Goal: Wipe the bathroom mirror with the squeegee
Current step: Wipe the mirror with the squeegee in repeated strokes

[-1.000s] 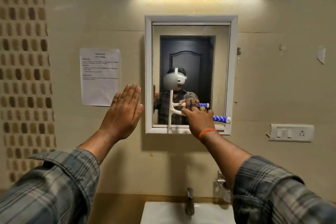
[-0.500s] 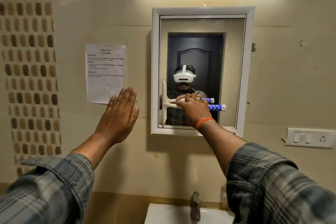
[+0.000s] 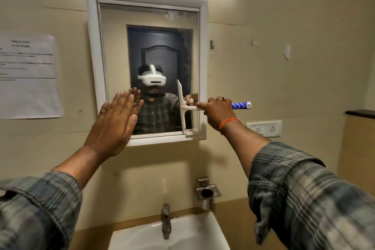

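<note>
Right hand point(image 3: 218, 112) is wrapped round the squeegee point(image 3: 183, 107) handle, blade upright against the mirror point(image 3: 162, 18) glass near its right edge, low down. Left hand point(image 3: 115, 122) is flat, fingers straight, holding nothing, raised in front of the mirror's lower left corner (contact with the frame unclear). To do this pass well: keep even pressure along the whole blade, hold it upright, overlap strokes, run right up to the frame.

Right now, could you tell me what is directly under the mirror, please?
Under the mirror comes bare wall, then a metal tap over a white sink. A metal holder is fixed to the wall at right. The sink's front falls outside the picture.
</note>
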